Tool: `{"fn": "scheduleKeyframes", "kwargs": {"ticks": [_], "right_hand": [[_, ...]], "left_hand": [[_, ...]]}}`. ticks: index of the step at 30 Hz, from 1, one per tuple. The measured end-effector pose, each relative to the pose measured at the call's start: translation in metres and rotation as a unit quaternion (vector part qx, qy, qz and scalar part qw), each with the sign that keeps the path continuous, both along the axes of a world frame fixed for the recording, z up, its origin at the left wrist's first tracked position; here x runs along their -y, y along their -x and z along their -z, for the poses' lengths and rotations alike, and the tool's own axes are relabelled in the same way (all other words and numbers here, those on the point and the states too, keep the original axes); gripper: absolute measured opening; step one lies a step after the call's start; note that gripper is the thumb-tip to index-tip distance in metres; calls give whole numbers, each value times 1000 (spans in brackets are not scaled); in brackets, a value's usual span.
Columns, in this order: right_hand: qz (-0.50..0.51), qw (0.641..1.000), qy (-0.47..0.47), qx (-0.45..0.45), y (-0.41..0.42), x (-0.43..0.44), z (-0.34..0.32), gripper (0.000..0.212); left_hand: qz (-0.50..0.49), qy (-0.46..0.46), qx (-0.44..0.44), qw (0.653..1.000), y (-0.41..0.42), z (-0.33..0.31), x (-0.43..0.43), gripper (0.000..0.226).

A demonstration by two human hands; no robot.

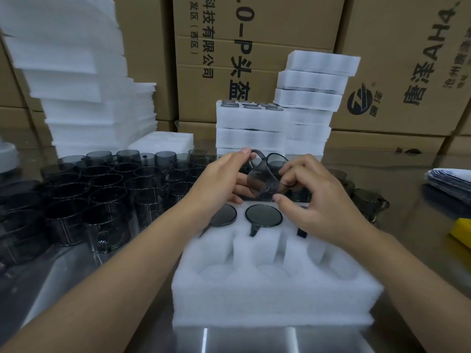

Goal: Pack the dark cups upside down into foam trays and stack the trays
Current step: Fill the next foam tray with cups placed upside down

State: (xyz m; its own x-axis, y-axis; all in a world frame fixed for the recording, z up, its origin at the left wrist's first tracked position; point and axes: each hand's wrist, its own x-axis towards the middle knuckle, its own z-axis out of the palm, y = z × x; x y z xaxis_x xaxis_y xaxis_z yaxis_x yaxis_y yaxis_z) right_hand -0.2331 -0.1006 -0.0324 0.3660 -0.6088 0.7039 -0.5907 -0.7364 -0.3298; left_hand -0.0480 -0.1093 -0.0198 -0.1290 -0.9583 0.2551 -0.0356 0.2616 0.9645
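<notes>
A white foam tray (pixel 275 296) lies in front of me on the steel table. Its far row holds upside-down dark cups (pixel 263 215), their round bases facing up; the near pockets are bare. Above that far row both hands hold one dark translucent cup (pixel 265 180), tilted on its side with its mouth away from me. My left hand (pixel 221 179) pinches its handle and side. My right hand (pixel 313 197) grips its body from the right. Several loose dark cups (pixel 102 189) stand upright on the table to the left.
Two stacks of filled foam trays (pixel 252 131) stand behind the hands. A tall leaning pile of foam sheets (pixel 76 85) rises at the back left. Cardboard cartons (pixel 254 34) wall off the rear. A pile of flat bags (pixel 451 182) and a yellow object (pixel 462 229) lie at the right.
</notes>
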Motion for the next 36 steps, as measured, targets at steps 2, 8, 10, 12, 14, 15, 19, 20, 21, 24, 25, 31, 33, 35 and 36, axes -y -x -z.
{"fn": "scheduleKeyframes", "kwargs": {"ticks": [2,8,10,12,14,15,19,20,21,24,25,31,33,35,36], "right_hand": [[5,1000,1,-23,1,1,2,13],[23,998,15,-50,1,2,2,19],[25,998,20,-49,1,3,3,17],[24,998,28,-50,1,4,4,15],[18,998,33,-43,1,4,3,12],[15,999,34,-34,1,4,3,11],[15,999,32,5,2,6,3,15],[16,999,31,12,2,6,3,18],[17,999,34,19,2,7,4,23],[19,998,42,50,1,7,4,39],[18,997,41,60,1,6,3,43],[9,996,50,79,-1,2,0,51],[2,995,53,81,-1,1,0,54],[-9,995,53,78,-1,0,0,60],[-14,996,52,73,0,0,0,63]], "left_hand": [[-1,10,-6,1000,-1,0,-1,23],[-19,32,-4,999,0,3,0,25],[-25,33,-5,999,0,4,0,26],[-27,37,-4,999,0,5,1,28],[-27,41,4,999,-1,6,2,23],[-26,42,9,999,-1,6,2,22],[-19,40,26,999,-1,6,3,21],[-21,37,27,999,-1,6,3,21],[-23,32,27,999,-1,5,2,21],[-23,14,19,999,0,4,2,19],[-21,6,13,1000,0,3,2,19],[7,-4,2,1000,0,3,2,26],[13,1,8,1000,-1,4,2,31],[14,6,8,1000,-1,5,3,35],[13,8,8,1000,-1,5,3,36]]}}
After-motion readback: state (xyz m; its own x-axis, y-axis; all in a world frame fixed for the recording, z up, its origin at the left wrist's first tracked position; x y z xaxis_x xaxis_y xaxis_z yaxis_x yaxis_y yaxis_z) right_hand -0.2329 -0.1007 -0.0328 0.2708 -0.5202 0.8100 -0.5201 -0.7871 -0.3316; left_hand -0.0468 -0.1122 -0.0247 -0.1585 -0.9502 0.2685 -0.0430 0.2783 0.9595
